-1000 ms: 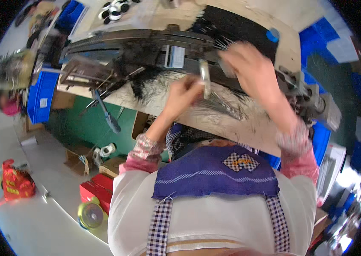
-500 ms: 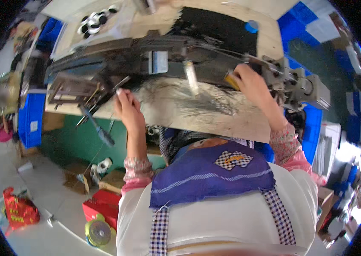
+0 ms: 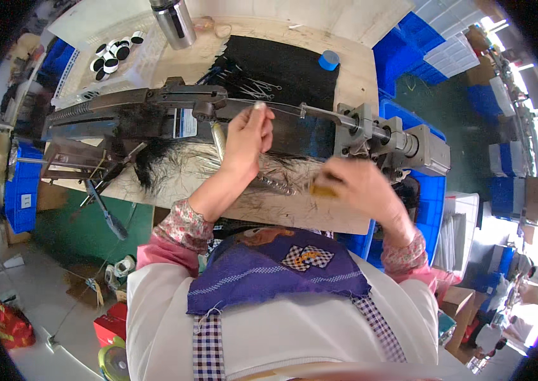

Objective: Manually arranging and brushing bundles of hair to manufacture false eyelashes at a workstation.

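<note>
- This is a factory workshop, a production floor with work stations.
- A long metal machine (image 3: 154, 111) with a motor block (image 3: 409, 149) at 2 o'clock lies across a worn wooden bench (image 3: 320, 213).
- Blue plastic bins (image 3: 431, 47) stack at 1 o'clock, another (image 3: 21, 203) at 9 o'clock.
- Loose dark fibre (image 3: 174, 168) and metal pins (image 3: 250, 86) litter the bench.
- Tape rolls (image 3: 113, 362) lie on a grey concrete floor (image 3: 40, 279) at 7 o'clock.
</note>
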`<action>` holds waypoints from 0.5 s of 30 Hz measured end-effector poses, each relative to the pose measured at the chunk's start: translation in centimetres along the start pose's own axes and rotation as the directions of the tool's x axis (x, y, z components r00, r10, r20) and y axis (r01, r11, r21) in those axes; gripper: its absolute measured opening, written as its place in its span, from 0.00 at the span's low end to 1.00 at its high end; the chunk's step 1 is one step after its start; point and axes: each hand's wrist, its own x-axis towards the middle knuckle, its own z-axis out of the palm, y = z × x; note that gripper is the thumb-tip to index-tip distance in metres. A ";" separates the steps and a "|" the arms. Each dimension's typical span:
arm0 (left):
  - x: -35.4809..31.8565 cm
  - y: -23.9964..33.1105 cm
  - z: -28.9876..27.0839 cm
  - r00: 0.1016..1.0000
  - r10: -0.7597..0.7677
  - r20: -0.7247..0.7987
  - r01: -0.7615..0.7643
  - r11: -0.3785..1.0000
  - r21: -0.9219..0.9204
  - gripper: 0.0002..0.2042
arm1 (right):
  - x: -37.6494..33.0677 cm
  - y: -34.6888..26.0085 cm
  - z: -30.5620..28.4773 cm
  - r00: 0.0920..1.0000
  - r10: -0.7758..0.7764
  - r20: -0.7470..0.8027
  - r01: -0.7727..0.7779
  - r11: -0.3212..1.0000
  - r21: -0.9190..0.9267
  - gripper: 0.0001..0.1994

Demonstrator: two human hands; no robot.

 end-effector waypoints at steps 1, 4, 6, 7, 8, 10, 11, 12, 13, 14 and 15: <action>0.1 -0.1 -0.2 0.996 0.083 -0.039 -0.083 0.997 -0.001 0.13 | 1.5 -0.6 -1.7 0.995 -0.050 -0.090 0.041 0.995 -0.092 0.06; -0.2 0.0 -0.6 0.980 0.183 -0.079 -0.181 0.983 0.032 0.14 | 8.5 0.2 -3.1 0.859 -0.213 -0.465 0.123 0.968 -0.217 0.13; 0.1 -0.1 -0.2 0.979 0.195 -0.055 -0.191 0.980 0.059 0.14 | 13.3 2.2 -1.5 0.868 -0.315 -0.384 0.200 0.929 -0.310 0.12; 0.1 -0.1 0.0 0.986 0.152 -0.066 -0.149 0.988 0.046 0.13 | 14.9 2.9 -0.2 0.924 -0.272 -0.267 0.196 0.940 -0.278 0.11; 0.1 0.0 -0.2 0.989 0.118 -0.094 -0.116 0.993 0.028 0.14 | 15.7 2.7 0.3 0.962 -0.244 -0.124 0.228 0.965 -0.129 0.10; -0.2 -0.1 0.0 0.988 0.108 -0.114 -0.108 0.994 0.011 0.14 | 16.0 1.7 0.0 0.969 -0.243 0.038 0.243 0.970 0.018 0.10; -0.2 0.1 -0.1 0.988 0.085 -0.129 -0.087 0.996 -0.010 0.14 | 15.7 1.3 -0.9 0.989 -0.120 0.082 0.105 0.980 0.167 0.12; -0.4 0.1 -0.1 0.989 0.105 -0.107 -0.107 0.994 -0.011 0.14 | 15.1 1.0 -1.2 0.989 0.004 0.150 -0.051 0.949 0.312 0.14; -0.4 0.1 0.0 0.989 0.098 -0.112 -0.100 0.995 -0.015 0.14 | 15.2 1.1 -1.1 0.987 0.008 0.158 -0.058 0.948 0.313 0.14; -0.3 0.2 0.0 0.987 0.117 -0.113 -0.122 0.992 -0.038 0.14 | 15.7 1.5 -1.2 0.988 0.006 0.156 -0.062 0.934 0.353 0.14; -0.3 0.3 -0.3 0.986 0.129 -0.110 -0.136 0.989 -0.056 0.14 | 15.9 1.6 -1.1 0.989 0.012 0.150 -0.071 0.915 0.396 0.14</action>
